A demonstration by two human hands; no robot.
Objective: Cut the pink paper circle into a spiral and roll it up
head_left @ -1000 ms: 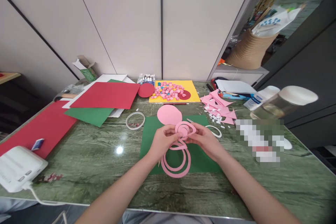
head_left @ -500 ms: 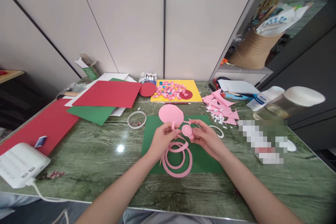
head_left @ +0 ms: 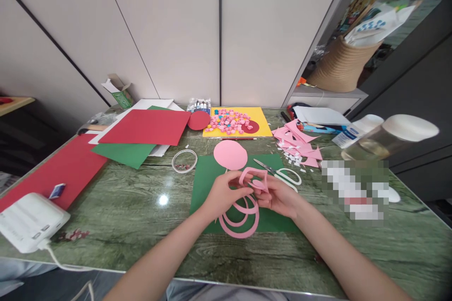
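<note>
Left hand (head_left: 226,195): fingers pinched on the pink paper spiral (head_left: 240,234), exact contact obscured by the coil. Right hand (head_left: 280,195): fingers curled behind the spiral's upper coil; whether they grip it cannot be determined. Spiral's lower loops hang over the green sheet (head_left: 208,193), itself partly covered by both hands. Scissors (head_left: 271,169) beside the right hand, one handle loop partly hidden. Pixelated patch on the desk (head_left: 141,225), far right: contents unreadable.
</note>
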